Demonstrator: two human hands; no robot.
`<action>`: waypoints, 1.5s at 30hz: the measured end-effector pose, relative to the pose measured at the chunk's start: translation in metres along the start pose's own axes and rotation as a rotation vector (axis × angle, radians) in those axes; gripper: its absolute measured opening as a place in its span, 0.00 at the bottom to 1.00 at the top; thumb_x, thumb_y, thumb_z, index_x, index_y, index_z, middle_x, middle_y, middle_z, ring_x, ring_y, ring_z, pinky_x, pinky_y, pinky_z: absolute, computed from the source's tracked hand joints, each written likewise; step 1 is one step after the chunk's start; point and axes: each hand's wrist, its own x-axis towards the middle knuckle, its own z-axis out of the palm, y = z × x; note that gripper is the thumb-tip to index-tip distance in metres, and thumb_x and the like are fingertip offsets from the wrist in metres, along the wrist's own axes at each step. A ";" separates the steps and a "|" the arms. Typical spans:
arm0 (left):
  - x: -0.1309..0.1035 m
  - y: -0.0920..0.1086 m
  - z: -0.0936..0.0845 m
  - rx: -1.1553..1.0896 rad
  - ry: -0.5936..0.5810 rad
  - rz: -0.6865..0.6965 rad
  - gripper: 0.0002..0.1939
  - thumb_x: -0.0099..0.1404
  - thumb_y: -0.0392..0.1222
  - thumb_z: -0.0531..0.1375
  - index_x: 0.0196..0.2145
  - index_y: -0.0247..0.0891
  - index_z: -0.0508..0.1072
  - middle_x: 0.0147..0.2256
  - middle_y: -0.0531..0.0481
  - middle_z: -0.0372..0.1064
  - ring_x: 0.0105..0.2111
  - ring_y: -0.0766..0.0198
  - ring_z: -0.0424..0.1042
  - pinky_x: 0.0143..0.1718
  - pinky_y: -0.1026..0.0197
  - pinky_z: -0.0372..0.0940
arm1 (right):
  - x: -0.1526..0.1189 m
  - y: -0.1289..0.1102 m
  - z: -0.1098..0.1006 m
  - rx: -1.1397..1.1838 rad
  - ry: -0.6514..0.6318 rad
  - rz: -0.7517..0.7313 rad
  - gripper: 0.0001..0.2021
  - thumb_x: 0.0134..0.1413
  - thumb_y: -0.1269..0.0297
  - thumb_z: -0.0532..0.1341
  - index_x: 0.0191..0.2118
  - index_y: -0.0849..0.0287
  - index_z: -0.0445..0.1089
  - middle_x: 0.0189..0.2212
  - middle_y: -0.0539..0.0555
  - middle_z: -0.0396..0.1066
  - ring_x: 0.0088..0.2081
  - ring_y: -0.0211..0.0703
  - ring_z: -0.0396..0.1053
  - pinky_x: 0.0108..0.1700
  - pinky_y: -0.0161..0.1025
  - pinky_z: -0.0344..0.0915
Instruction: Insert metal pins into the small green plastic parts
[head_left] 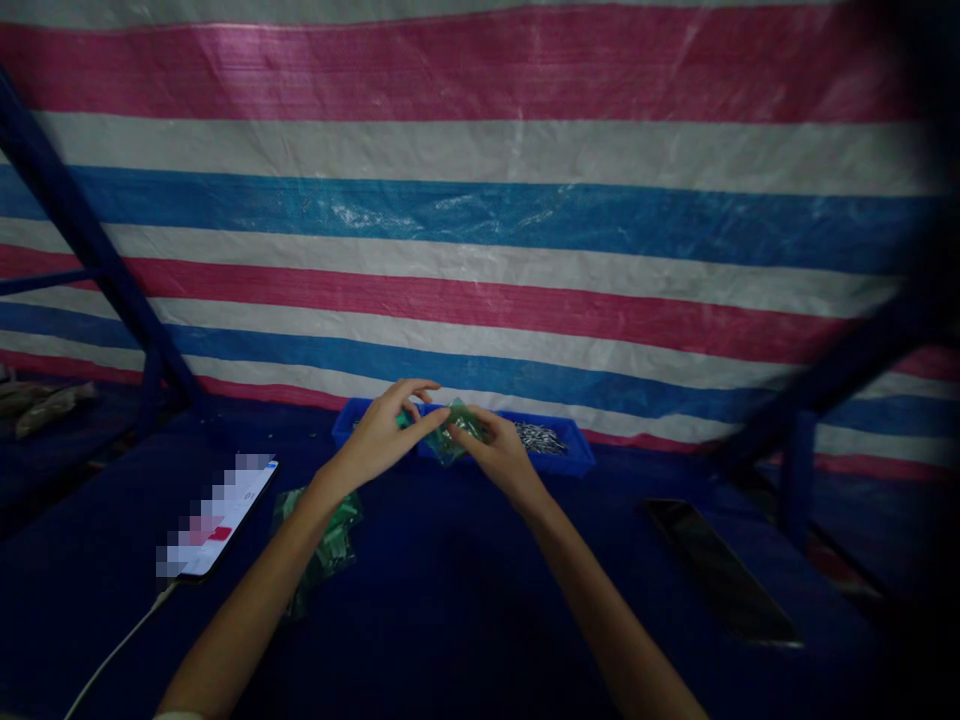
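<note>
Above the blue tray (574, 462), my right hand (504, 455) pinches a small clear plastic bag (452, 440) with a green tint between thumb and fingers. My left hand (381, 432) meets the same bag from the other side, its thumb on the upper left edge and its fingers curved. What those fingers do behind the bag is partly hidden. Small silvery metal pieces, like screws or pins, form a pile (541, 438) in the tray's right part. Something green (404, 419) shows through the gap between my left thumb and fingers.
Filled green plastic bags (337, 540) lie beside my left forearm. A lit phone (232, 520) with a white cable (112, 650) is at left; a dark phone (720, 570) lies at right. Behind stands a striped tarp (480, 220), with blue frame bars (97, 250) at the sides.
</note>
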 end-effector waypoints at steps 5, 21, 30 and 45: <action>-0.004 0.008 0.003 -0.063 -0.022 -0.009 0.16 0.54 0.46 0.60 0.38 0.36 0.69 0.34 0.49 0.68 0.28 0.67 0.67 0.30 0.64 0.62 | -0.003 -0.024 -0.009 0.282 -0.017 0.129 0.13 0.46 0.61 0.61 0.39 0.57 0.68 0.34 0.51 0.71 0.31 0.37 0.70 0.31 0.35 0.71; -0.010 0.030 -0.017 0.117 0.084 0.398 0.05 0.53 0.35 0.62 0.29 0.42 0.75 0.39 0.49 0.66 0.42 0.61 0.65 0.43 0.54 0.60 | -0.015 -0.050 -0.019 -0.162 0.138 -0.401 0.07 0.44 0.76 0.59 0.25 0.56 0.70 0.38 0.51 0.70 0.42 0.42 0.67 0.45 0.44 0.63; -0.009 0.030 -0.016 0.069 0.100 0.384 0.09 0.52 0.29 0.59 0.30 0.41 0.73 0.44 0.49 0.65 0.46 0.59 0.63 0.47 0.50 0.57 | -0.017 -0.054 -0.022 -0.243 0.182 -0.454 0.10 0.44 0.78 0.57 0.25 0.56 0.71 0.47 0.51 0.64 0.47 0.44 0.64 0.45 0.44 0.63; 0.022 -0.079 -0.026 0.173 0.281 -0.176 0.15 0.55 0.50 0.58 0.31 0.34 0.73 0.29 0.46 0.73 0.31 0.59 0.70 0.31 0.62 0.61 | -0.008 -0.012 -0.002 -0.341 0.026 -0.036 0.19 0.49 0.65 0.58 0.49 0.55 0.61 0.30 0.51 0.73 0.26 0.38 0.71 0.28 0.34 0.67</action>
